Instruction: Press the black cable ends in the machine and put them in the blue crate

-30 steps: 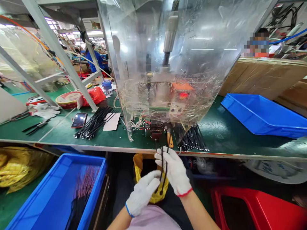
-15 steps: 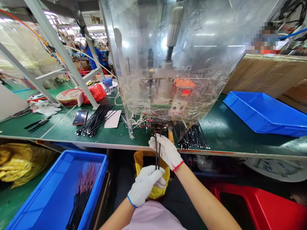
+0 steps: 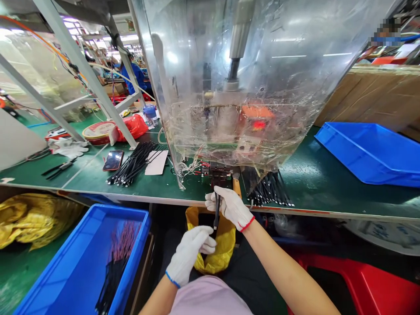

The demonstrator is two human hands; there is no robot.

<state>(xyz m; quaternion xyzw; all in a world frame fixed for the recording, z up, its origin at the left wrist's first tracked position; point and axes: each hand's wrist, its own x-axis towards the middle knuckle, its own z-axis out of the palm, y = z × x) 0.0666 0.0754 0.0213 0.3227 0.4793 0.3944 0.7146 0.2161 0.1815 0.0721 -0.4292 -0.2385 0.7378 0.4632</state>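
Note:
My right hand (image 3: 229,208), in a white glove with a red cuff, is closed around black cables (image 3: 217,214) whose lower end hangs down below the fingers. It sits at the bench edge, just in front of a small dark fixture (image 3: 217,170) under the clear guard. Lower and to the left, my left hand (image 3: 192,250), in a white glove with a blue cuff, has its fingers loosely apart with nothing seen in them. It is close to the cables' lower end but apart from it. Beneath both hands hangs a yellow bag (image 3: 225,249).
A clear plastic guard (image 3: 203,127) covers the press. Bundles of black cables lie left (image 3: 134,164) and right (image 3: 272,188) on the green bench. Blue bins stand at right (image 3: 377,153) and lower left (image 3: 59,271). A phone (image 3: 113,160) and pliers (image 3: 59,168) lie left.
My left hand has let go of the cables' lower end and moved slightly down and left. The two cables, spread before, now hang together in my right hand. The view has shifted slightly.

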